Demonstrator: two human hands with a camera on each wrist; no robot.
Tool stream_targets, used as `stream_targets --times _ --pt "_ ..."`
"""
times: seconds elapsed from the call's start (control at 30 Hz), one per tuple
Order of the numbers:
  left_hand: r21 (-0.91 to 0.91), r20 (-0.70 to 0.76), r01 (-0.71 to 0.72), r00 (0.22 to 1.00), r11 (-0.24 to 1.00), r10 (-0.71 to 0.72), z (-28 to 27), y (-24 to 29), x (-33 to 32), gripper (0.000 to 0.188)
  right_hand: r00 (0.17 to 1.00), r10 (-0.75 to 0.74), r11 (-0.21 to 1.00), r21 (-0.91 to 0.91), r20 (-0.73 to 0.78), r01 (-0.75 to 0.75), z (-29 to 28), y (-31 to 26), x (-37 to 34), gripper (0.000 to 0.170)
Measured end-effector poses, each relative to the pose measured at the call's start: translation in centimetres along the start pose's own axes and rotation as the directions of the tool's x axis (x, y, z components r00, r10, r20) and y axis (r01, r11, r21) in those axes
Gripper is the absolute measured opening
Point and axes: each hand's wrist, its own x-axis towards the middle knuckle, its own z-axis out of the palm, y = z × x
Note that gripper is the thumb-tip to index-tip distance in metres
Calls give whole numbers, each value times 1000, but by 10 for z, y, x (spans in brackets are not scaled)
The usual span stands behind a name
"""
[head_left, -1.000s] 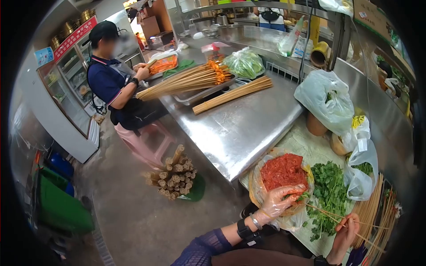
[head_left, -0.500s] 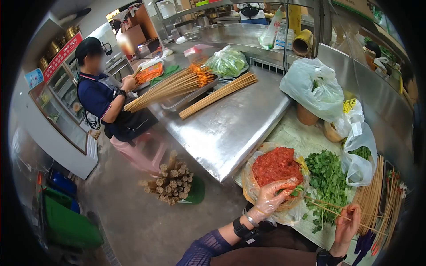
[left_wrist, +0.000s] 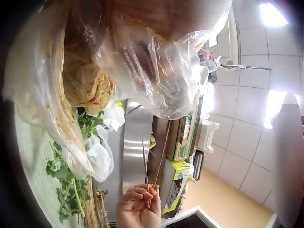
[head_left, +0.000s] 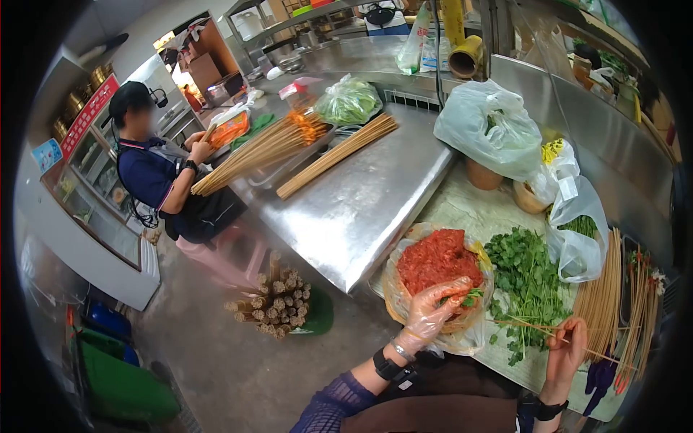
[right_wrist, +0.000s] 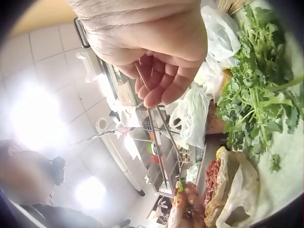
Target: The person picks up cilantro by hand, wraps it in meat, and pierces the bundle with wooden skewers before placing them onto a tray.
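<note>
My left hand (head_left: 429, 314), in a clear plastic glove, pinches a coriander sprig (head_left: 471, 296) over the near side of a heap of red minced meat (head_left: 437, 256). The meat sits in a plastic-lined container (head_left: 393, 292). Bare, my right hand (head_left: 567, 350) grips two thin wooden skewers (right_wrist: 156, 135) between thumb and curled fingers. Their points reach left toward the gloved hand and spread slightly apart. Between the hands lies a bunch of coriander (head_left: 530, 270) on a pale green surface. In the left wrist view the glove hides what its fingers hold.
Loose skewers (head_left: 599, 289) lie at the right, beside white plastic bags (head_left: 577, 238). Left of the meat is a steel table (head_left: 346, 209) with a skewer bundle (head_left: 339, 155). A person (head_left: 148, 166) sits across it. Bundled sticks (head_left: 278, 299) stand in a green bucket on the floor.
The head view has swung right, so the room slides left in it. My left hand keeps its place at the meat; my right hand has shifted slightly away from the container with the skewers.
</note>
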Motion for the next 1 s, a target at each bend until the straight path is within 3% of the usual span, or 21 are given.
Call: stream_targets --times 0.07,0.1,0.17,0.33,0.4,0.53,0.7,1.0 --pt "14 -12 -2 1000 1000 3 0 -6 0 22 999 18 999 -33 30 -17 0 1 2 28" --pt "-71 -37 77 996 994 -80 2 -1 -1 21 999 31 998 -57 35 -29 -2 2 4 29" --pt "20 -59 51 997 998 -50 4 3 1 21 997 -10 999 -36 -78 7 12 11 6 32" --pt "123 -103 -43 993 991 55 8 1 2 17 989 71 997 -21 132 -68 35 6 22 28" --pt "29 -142 35 989 999 -31 7 -5 0 17 979 99 995 -48 176 -92 48 5 27 30" --pt "-24 -179 37 983 999 -41 8 -5 0 16 971 110 993 -69 212 -98 62 7 27 34" --pt "12 -203 56 978 998 -52 8 -7 1 16 984 63 997 -46 165 -56 67 5 27 20" --pt "54 -195 36 980 998 -25 10 -2 2 23 957 -89 960 -232 275 155 71 1 18 20"
